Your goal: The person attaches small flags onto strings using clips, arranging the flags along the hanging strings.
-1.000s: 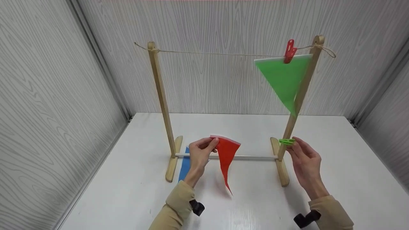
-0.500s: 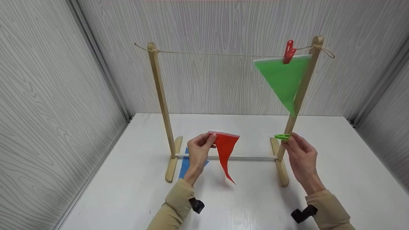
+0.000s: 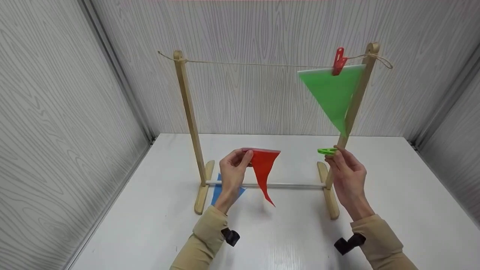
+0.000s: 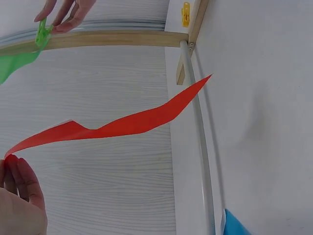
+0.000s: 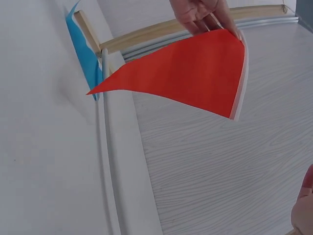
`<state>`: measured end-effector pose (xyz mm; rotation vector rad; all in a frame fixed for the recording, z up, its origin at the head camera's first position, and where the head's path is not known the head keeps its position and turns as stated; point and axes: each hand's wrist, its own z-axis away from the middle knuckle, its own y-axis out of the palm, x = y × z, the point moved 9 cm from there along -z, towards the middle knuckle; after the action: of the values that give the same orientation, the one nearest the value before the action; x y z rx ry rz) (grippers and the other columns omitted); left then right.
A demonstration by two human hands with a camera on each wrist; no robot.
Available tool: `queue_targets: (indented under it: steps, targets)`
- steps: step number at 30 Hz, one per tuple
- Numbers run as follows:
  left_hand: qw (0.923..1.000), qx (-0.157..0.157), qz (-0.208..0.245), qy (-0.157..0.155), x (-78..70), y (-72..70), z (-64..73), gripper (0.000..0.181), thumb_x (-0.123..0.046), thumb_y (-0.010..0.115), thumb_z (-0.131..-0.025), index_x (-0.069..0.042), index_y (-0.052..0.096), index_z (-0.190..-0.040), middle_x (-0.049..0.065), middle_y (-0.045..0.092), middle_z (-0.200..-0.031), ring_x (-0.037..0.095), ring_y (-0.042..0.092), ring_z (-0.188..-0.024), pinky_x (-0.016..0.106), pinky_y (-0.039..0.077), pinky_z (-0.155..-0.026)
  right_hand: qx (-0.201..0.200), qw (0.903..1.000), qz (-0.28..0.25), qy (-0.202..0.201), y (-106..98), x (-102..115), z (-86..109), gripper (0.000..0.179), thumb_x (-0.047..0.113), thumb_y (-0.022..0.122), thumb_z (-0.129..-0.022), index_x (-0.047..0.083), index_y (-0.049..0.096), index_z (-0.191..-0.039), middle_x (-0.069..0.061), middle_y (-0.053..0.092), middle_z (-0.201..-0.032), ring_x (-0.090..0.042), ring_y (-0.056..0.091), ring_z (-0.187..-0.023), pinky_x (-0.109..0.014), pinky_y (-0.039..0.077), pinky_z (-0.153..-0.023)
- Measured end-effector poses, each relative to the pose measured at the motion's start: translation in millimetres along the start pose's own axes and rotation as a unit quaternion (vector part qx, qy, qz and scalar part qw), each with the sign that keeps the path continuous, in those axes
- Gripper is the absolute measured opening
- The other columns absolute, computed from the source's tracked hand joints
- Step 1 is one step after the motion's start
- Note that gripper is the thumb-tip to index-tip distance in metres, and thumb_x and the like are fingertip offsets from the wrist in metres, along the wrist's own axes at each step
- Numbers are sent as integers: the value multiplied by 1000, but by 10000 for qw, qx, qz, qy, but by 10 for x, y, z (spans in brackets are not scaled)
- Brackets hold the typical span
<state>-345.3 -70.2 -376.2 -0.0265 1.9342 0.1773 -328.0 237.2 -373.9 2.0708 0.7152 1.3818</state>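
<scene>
The smooth white table [image 3: 285, 240] bears a slim wooden frame [image 3: 190, 120] hung with a triangular green flag [image 3: 332, 93]. Above the table curls a red flag [image 3: 264, 162], its pale edge pinched by the left hand [image 3: 233, 172]; farther right, the right hand [image 3: 348, 176] pinches a small green clip [image 3: 325, 151].

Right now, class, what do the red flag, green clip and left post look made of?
Red flag: thin, matte fabric or paper perhaps, since it curls.
Green clip: smooth plastic, probably, given its bright, even colour.
Left post: apparently wood, smooth-finished, going by its tan colour.
</scene>
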Motion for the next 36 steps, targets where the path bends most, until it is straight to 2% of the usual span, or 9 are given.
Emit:
queue_targets:
  steps: [7,15,19,26,36]
  targets:
    - [9997,-43,-66,221,-123,4,-54,23,-15,67,-97,-1,71,-114,18,75,-105,19,72,-89,29,61,-85,189,9994,23,-301,198,57,-67,22,-4,56,-99,-3,69,-115,-12,66,-110,-19,74,-98,-26,58,-92]
    - [9983,38,64,579,-294,29,-118,21,-11,66,-97,2,70,-113,19,73,-106,17,71,-91,28,61,-84,38,9988,-105,-481,355,130,-154,21,-3,62,-95,-5,70,-114,-14,64,-113,-21,72,-97,-27,60,-87]
    - [9981,-55,139,596,-344,23,-141,22,-11,67,-96,3,69,-114,18,74,-107,18,71,-94,30,61,-88,67,9978,-8,-660,451,160,-190,22,-3,63,-94,-5,70,-115,-14,64,-112,-21,72,-97,-27,60,-87]
    - [9977,-295,223,564,-433,-8,-180,20,-11,69,-95,1,71,-110,15,76,-103,17,72,-93,31,60,-92,397,9942,238,-971,678,185,-257,22,0,63,-96,-4,69,-117,-13,64,-113,-20,71,-97,-27,60,-86]
    - [9965,-515,441,492,-557,-33,-260,17,-11,72,-91,1,72,-104,12,77,-97,16,71,-86,30,60,-89,291,9935,220,-1077,877,213,-358,29,6,68,-93,-7,65,-119,-15,62,-111,-22,72,-92,-26,60,-82]
